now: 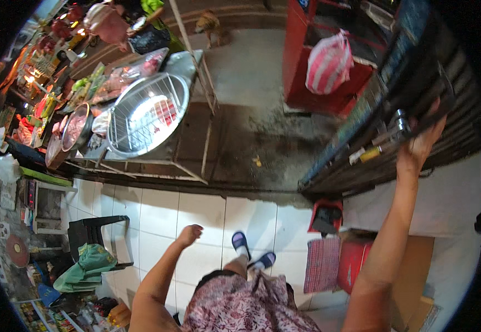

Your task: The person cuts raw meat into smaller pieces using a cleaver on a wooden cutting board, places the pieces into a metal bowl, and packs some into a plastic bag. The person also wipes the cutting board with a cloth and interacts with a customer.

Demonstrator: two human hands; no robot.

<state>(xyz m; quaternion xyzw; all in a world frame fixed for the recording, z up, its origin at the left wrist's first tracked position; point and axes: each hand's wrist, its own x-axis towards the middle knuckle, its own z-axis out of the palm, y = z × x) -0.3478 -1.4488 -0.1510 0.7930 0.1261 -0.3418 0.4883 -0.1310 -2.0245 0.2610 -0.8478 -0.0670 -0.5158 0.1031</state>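
Observation:
My right arm stretches up to the right, and my right hand [422, 141] is at the dark folding metal shutter [453, 124]. Its fingers curl around a dark piece there whose kind I cannot make out, and they are partly hidden. Close to that hand are a shiny metal cylinder [401, 120] and a tool with a yellow handle [370, 154]. My left hand [189, 235] hangs over the white floor tiles with its fingers loosely curled and nothing visible in it.
A metal table at left holds a large round tray [120, 145] with a wire rack, a meat bowl [89, 123] and bagged food. A striped bag [329, 63] rests on a red cabinet [294, 69]. A black chair [80, 235], a red box [354, 263] and a dog [208, 23] are around.

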